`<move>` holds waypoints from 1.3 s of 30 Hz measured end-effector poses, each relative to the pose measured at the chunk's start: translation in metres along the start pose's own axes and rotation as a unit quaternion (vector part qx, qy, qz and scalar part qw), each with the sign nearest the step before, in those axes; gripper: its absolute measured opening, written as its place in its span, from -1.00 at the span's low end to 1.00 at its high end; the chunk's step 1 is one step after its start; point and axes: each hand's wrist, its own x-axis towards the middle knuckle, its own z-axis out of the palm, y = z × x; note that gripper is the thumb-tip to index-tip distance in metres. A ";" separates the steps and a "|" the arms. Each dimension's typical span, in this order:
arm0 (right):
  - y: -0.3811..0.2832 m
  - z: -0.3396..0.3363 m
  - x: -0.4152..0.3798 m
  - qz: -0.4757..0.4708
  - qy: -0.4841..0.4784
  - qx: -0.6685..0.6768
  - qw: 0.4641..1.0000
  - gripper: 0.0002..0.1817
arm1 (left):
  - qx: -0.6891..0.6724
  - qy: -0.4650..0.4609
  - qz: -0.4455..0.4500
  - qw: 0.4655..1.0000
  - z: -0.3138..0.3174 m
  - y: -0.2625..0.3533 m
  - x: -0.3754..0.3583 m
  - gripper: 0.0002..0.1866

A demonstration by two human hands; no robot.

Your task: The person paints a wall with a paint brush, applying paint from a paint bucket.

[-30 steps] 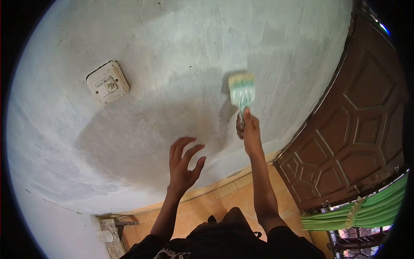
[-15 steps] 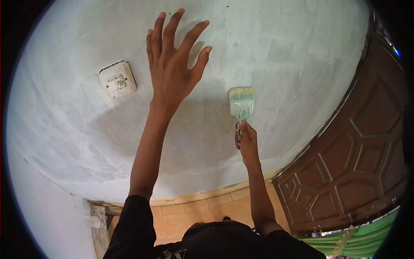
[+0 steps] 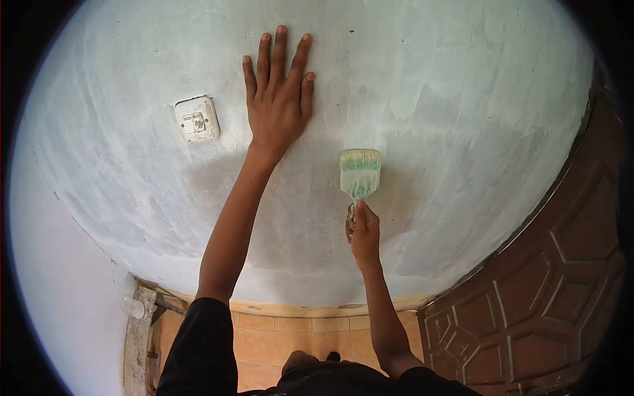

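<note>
My left hand (image 3: 277, 109) lies flat against the grey-green wall (image 3: 304, 191), fingers stretched upward, with nothing in it. To its left is a worn white switch plate (image 3: 197, 119) on the wall. Lower and to the right, my right hand (image 3: 363, 231) is wrapped round the handle of a wide paintbrush (image 3: 360, 177). The brush points up, its pale bristles against or very near the wall, and green-white paint smears its body. Darker and lighter patches show on the wall around the brush.
A brown panelled door (image 3: 528, 310) stands at the right. Orange floor tiles (image 3: 274, 342) run along the foot of the wall. At the lower left is a stained wooden piece (image 3: 137, 346) with a clear cup-like object (image 3: 133, 307) on it.
My left hand has come flat onto the wall, its fingers closer together. The brush in my right hand sits slightly lower and more to the left in view. The whole view has shifted somewhat.
</note>
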 end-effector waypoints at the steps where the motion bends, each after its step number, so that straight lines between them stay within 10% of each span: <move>1: -0.010 0.002 0.001 -0.033 -0.004 -0.009 0.999 -0.52 | -0.008 0.006 -0.003 1.000 0.000 0.000 0.001 -0.51; 39: -0.028 0.006 0.029 -0.062 0.079 -0.047 0.994 -0.44 | -0.026 -0.011 0.005 1.000 -0.018 0.005 -0.008 -0.46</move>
